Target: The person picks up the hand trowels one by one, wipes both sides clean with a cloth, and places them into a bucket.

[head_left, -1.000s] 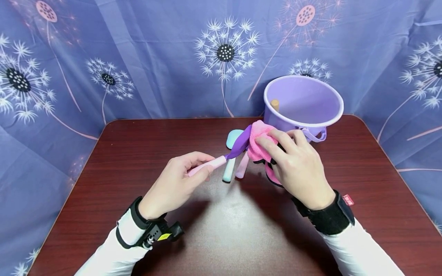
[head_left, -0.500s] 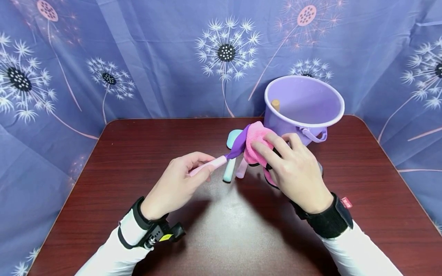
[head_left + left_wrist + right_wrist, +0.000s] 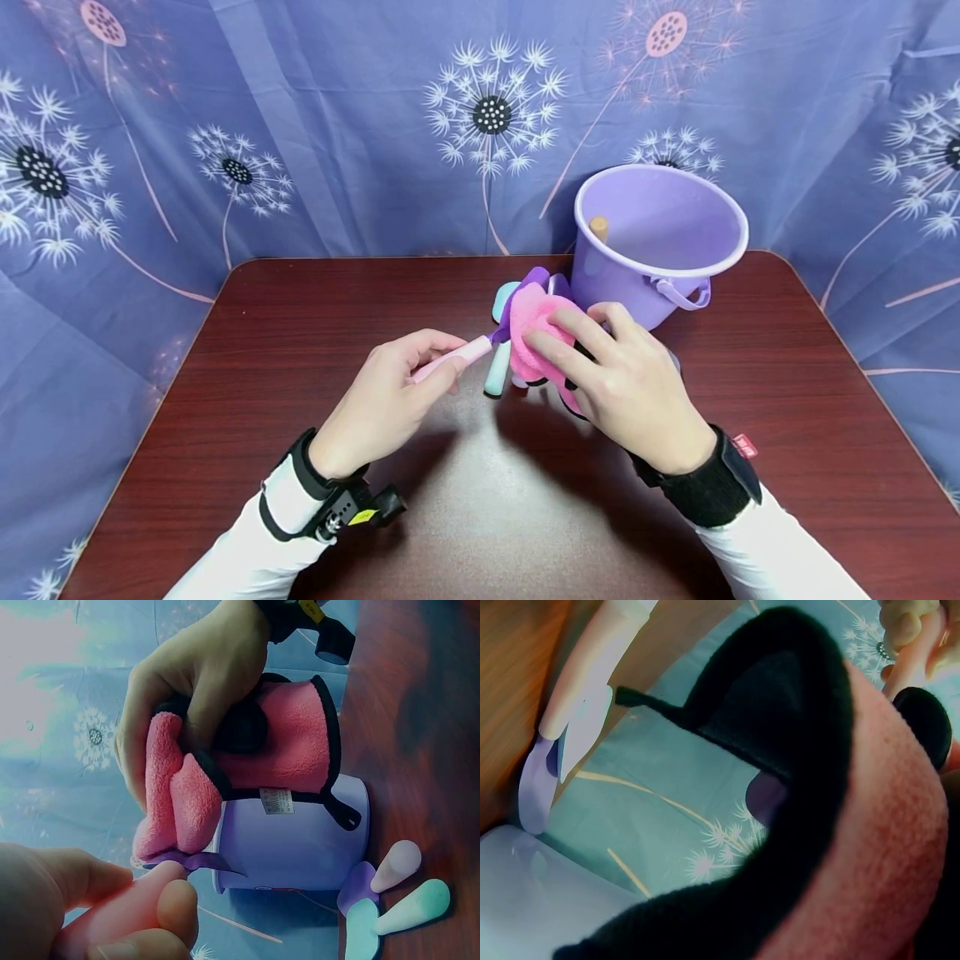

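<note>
In the head view my left hand (image 3: 386, 396) grips the pink handle of a toy shovel (image 3: 471, 352) over the middle of the table. The shovel's purple blade (image 3: 534, 277) slants up and away, partly behind a pink cloth. My right hand (image 3: 630, 383) holds that cloth (image 3: 534, 333), pressed bunched against the blade. The left wrist view shows the fleecy cloth (image 3: 277, 742) with black edging, a hanging loop and a white label. Its folded end lies over the blade. In the right wrist view the cloth (image 3: 900, 810) fills much of the picture.
A lilac bucket (image 3: 622, 287) stands at the back right, a wooden stick end (image 3: 598, 227) showing inside. Behind the cloth, a mint shovel (image 3: 498, 371) and a purple one with a pale pink handle (image 3: 397, 864) lie on the dark red table (image 3: 322, 308). A flowered curtain hangs behind.
My right hand has moved the cloth left and toward me along the blade, baring the tip and part of the purple shovel behind. My left hand keeps its hold almost unmoved.
</note>
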`<state>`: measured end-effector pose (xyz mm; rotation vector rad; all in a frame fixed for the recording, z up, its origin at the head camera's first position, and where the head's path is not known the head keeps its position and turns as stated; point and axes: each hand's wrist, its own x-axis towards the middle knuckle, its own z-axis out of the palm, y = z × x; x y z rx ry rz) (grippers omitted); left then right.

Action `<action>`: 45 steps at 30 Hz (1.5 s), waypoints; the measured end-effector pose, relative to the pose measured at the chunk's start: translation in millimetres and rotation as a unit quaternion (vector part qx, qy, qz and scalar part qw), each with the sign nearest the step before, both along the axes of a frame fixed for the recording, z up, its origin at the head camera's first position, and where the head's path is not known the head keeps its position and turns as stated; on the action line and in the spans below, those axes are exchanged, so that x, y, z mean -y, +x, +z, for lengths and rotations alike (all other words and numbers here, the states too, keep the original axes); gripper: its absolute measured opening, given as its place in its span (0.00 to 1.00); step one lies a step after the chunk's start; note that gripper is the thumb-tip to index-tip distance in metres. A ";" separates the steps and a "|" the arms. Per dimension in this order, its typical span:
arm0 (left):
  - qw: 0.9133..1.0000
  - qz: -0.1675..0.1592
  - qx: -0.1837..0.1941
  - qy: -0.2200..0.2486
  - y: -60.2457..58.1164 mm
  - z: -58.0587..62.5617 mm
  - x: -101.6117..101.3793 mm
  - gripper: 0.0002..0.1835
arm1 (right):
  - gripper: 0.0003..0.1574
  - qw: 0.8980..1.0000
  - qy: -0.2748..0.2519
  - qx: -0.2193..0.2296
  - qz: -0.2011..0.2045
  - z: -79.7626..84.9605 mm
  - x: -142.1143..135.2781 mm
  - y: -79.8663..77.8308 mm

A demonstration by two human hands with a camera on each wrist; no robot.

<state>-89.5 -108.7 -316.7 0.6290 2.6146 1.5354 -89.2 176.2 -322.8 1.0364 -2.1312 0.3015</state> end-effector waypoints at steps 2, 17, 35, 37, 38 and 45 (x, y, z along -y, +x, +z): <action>1.000 -0.001 0.004 0.003 -0.2 0.0 0.0 0.09 | 0.39 1.000 0.005 -0.001 0.009 -0.1 0.6 0.9; 0.999 0.006 0.033 0.010 -1.0 3.5 1.2 0.09 | 0.26 0.995 0.019 -0.033 0.089 1.0 8.5 -0.4; 0.999 -0.004 0.043 0.022 -0.3 8.1 8.2 0.09 | 0.40 0.998 0.041 0.002 0.039 -0.4 -10.9 -9.5; 0.999 -0.007 0.046 0.025 0.2 8.5 8.6 0.09 | 0.40 0.999 0.036 0.006 0.028 0.1 -13.8 -10.4; 0.998 -0.009 0.048 0.027 0.3 8.8 8.6 0.09 | 0.40 0.999 0.033 0.007 0.021 0.3 -15.3 -10.7; 0.999 -0.005 0.045 0.016 1.2 10.4 7.2 0.08 | 0.46 1.000 0.011 0.011 -0.011 1.1 -20.2 -12.1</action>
